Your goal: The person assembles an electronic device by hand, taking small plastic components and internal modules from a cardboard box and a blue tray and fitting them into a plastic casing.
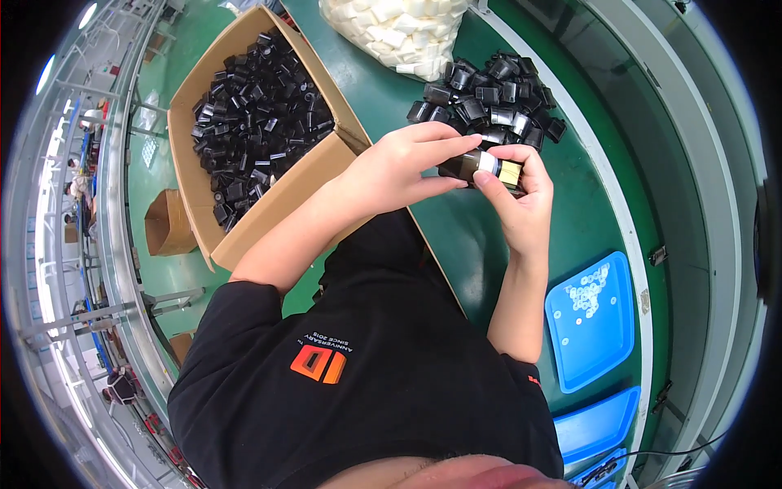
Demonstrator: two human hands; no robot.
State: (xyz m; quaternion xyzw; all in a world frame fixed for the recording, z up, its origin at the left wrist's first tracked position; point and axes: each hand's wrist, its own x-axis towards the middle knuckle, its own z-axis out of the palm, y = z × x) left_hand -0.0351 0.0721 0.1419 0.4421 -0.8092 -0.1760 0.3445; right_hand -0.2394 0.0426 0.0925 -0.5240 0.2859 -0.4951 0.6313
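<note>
The dark piece with white and gold-coloured bands point(488, 162) is held over the green surface point(460, 240), in from its left edge; the left hand point(411, 161) has its grip closed on the dark end, the right hand point(528, 196) on the gold-coloured end. Black pieces point(493, 94) lie heaped toward the surface's right edge, and a blue tray point(599, 359) of small white rings point(588, 295) sits along that edge.

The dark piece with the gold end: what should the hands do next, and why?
Probably turn the dark piece slightly to check the white band: the left hand grips the dark end, the right hand grips around the gold end, and the right thumb partly covers the band.
</note>
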